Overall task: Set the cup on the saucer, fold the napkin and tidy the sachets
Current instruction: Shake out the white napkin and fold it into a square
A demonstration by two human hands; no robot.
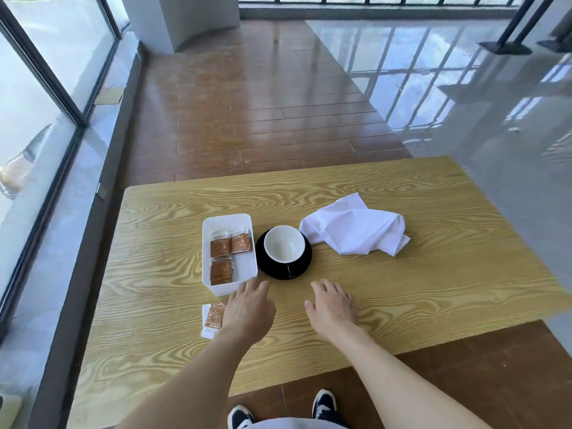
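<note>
A black cup (284, 245) with a white inside stands on a black saucer (301, 267) in the middle of the table, handle towards me. A crumpled white napkin (356, 229) lies to its right. A white tray (230, 219) left of the saucer holds several brown sachets (230, 244). A few more sachets (213, 318) lie loose on the table in front of the tray. My left hand (249, 308) hovers just right of those loose sachets, fingers apart, holding nothing. My right hand (332, 305) is spread over bare table in front of the saucer, holding nothing.
The wooden table (433, 289) stands beside a glass wall (46, 119) on the left. Beyond it are wood flooring and a glossy grey floor. My shoes show below the near table edge.
</note>
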